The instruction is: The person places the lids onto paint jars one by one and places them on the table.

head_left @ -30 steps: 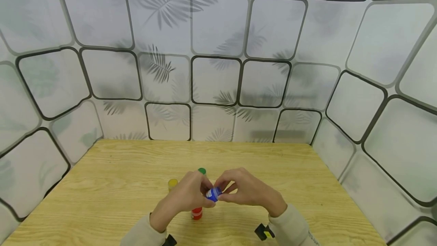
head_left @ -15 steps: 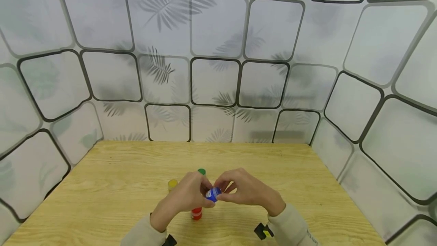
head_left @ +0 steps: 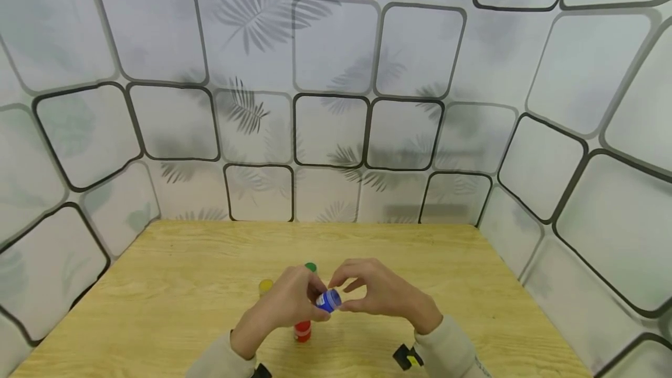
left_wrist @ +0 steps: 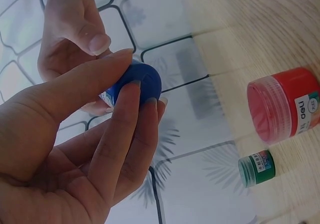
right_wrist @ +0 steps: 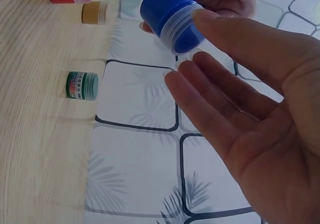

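Observation:
A small blue paint jar (head_left: pixel 326 301) with a clear screw lid (right_wrist: pixel 181 29) is held tilted above the table. My left hand (head_left: pixel 287 299) pinches the jar's base between thumb and fingers, as the left wrist view shows from below. The lid faces my right hand (head_left: pixel 382 290). In the right wrist view, that hand's fingers are spread around the lid, thumb at the rim and fingertips just short of it. Whether the thumb touches is hard to tell. The lid sits on the jar.
On the wooden table (head_left: pixel 420 261) stand a red paint jar (left_wrist: pixel 300 106), a green one (right_wrist: pixel 81 85) and a yellow one (right_wrist: pixel 93 12). The left hand partly hides them in the head view. Behind rises a patterned wall covering (head_left: pixel 336 133).
My right fingers, earlier close round the lid, have spread slightly away from it. My left hand keeps the jar in place. The head view has tipped up a little.

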The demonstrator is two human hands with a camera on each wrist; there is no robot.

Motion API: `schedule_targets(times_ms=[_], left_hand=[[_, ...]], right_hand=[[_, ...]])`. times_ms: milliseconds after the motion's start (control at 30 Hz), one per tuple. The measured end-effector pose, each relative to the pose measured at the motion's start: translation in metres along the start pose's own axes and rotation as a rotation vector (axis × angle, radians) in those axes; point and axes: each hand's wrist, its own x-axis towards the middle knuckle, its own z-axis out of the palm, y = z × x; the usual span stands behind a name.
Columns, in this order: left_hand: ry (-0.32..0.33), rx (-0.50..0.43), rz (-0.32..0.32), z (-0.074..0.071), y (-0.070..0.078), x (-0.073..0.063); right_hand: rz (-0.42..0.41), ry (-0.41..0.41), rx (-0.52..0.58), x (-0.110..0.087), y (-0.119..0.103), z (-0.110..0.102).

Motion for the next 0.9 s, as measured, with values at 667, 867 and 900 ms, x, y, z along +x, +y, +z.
schedule_targets(times_ms=[667, 867, 900], left_hand=[[0.002, -0.004, 0.006, 0.0001, -0.0011, 0.0004], [0.004, 0.004, 0.008, 0.0005, -0.0022, 0.0006], [0.004, 0.004, 0.007, 0.0006, -0.0023, 0.0006]], right_hand=[[-0.004, -0.012, 0.042, 0.0007, 0.0004, 0.0035], [0.002, -0.023, 0.059, 0.0013, 0.0018, 0.0044], [0.002, -0.024, 0.063, 0.0013, 0.002, 0.0046]])
